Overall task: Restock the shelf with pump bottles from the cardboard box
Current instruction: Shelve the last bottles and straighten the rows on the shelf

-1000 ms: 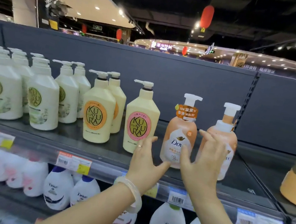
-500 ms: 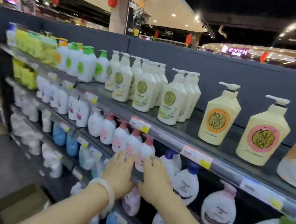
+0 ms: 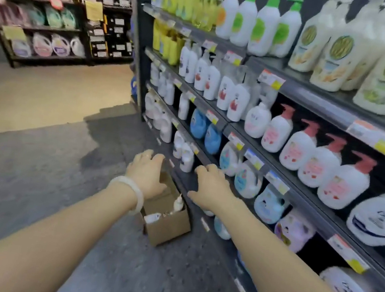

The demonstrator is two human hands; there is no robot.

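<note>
An open cardboard box (image 3: pixel 166 224) sits on the grey floor at the foot of the shelving. A pump bottle (image 3: pixel 178 203) pokes up inside it, with another white pump head beside it. My left hand (image 3: pixel 147 173), with a pale bangle on the wrist, hovers over the box with fingers spread and empty. My right hand (image 3: pixel 210 186) is stretched out to the right of the box, near the low shelf edge, also empty with fingers apart. The shelf unit (image 3: pixel 318 99) on the right carries rows of pump bottles on every level.
Price tags line the shelf edges (image 3: pixel 271 79). A second rack of bagged goods (image 3: pixel 46 31) stands across the aisle at far left. The floor changes from grey to beige (image 3: pixel 44 93) beyond the box. A dark object lies at the left edge.
My view swung left and down from the top shelf to the floor. Both hands left the orange bottles on the top shelf and dropped toward the cardboard box.
</note>
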